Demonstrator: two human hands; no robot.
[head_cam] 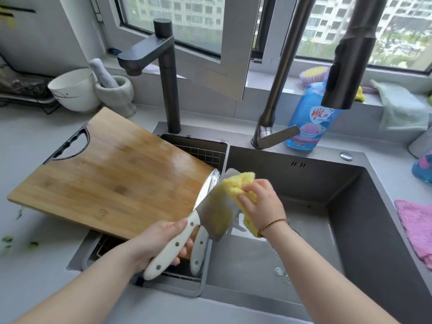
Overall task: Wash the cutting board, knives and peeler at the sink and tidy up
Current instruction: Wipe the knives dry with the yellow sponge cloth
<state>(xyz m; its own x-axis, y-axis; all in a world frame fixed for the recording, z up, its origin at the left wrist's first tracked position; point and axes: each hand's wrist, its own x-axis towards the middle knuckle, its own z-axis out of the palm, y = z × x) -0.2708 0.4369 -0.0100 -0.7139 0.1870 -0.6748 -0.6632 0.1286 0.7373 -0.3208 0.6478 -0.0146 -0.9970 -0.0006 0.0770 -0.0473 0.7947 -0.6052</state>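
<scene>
While outstretched, left hand point(161, 242) round cleaver point(211, 213)

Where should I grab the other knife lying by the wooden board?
By its white handle, from the near side: the handle end points toward you, while the blade points away, partly behind the cleaver.

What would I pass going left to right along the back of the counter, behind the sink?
First the white bowl → stone mortar with pestle → dark square-spout tap → blue detergent bottle → pale green cloth.
</scene>
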